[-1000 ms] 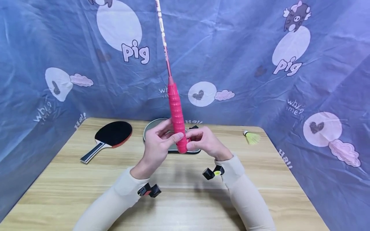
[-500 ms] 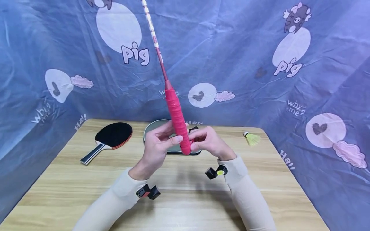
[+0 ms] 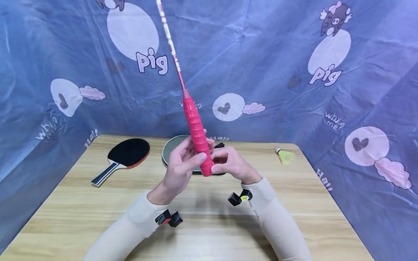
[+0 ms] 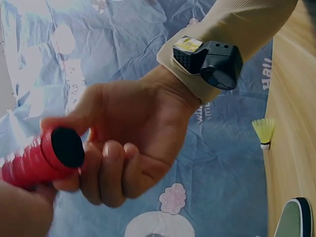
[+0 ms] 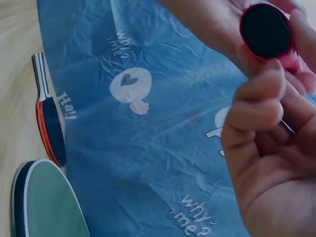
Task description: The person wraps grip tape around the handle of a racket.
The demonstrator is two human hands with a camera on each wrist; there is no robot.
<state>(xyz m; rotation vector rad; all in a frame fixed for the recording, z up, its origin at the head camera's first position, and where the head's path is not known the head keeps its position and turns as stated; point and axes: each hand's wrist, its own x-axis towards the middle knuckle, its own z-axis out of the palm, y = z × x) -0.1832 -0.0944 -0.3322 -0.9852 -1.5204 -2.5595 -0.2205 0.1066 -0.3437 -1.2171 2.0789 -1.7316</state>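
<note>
A badminton racket (image 3: 195, 121) with a pink wrapped handle is held up above the table, its thin shaft leaning left and its head out of view. My left hand (image 3: 176, 166) grips the lower part of the handle, thumb lying along the near side. At the handle's bottom end, my right hand (image 3: 233, 165) pinches the pink wrap between thumb and fingers. The right hand (image 4: 143, 118) has its other fingers curled in the left wrist view. The black end cap (image 5: 266, 32) shows in the right wrist view. Exactly what the right fingertips hold is partly hidden.
On the table (image 3: 196, 232), a black and red table tennis paddle (image 3: 128, 153) lies at the left. Behind the hands is a green flat case (image 3: 174, 143) with a dark edge. A yellow shuttlecock (image 3: 285, 156) lies at the right. Blue patterned cloth (image 3: 277, 65) surrounds the table.
The racket's top has tilted to the left. The right hand has shifted a little at the handle's end, while the left hand keeps its grip.
</note>
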